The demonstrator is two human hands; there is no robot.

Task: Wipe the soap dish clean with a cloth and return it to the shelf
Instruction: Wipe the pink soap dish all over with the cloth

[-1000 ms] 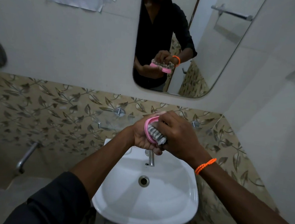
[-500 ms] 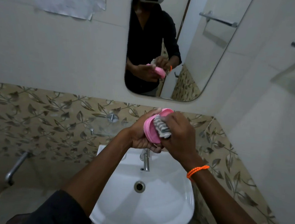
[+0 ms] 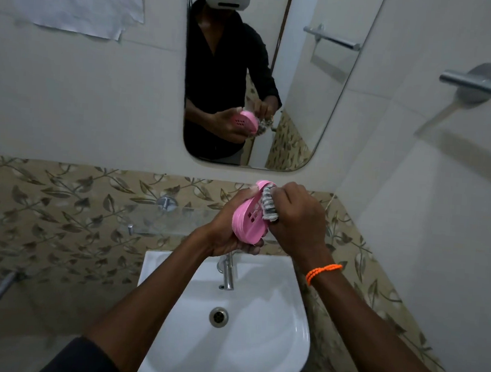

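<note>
Both arms reach forward over the white sink (image 3: pixel 279 344). The left hand (image 3: pixel 223 228) is cupped under the pink soap dish (image 3: pixel 249 220), fingers closed around its lower edge, and holds it tilted, the hollow side facing to the right hand (image 3: pixel 294 216). That hand is closed on a bunched striped cloth (image 3: pixel 269 205) and presses it into the upper part of the dish. An orange bracelet (image 3: pixel 322 272) sits on the right wrist. The dish is oval, with small drain holes in the bottom; it seems dry, but the light is dim. The glass shelf (image 3: pixel 159 218) stands behind the hands.
</note>
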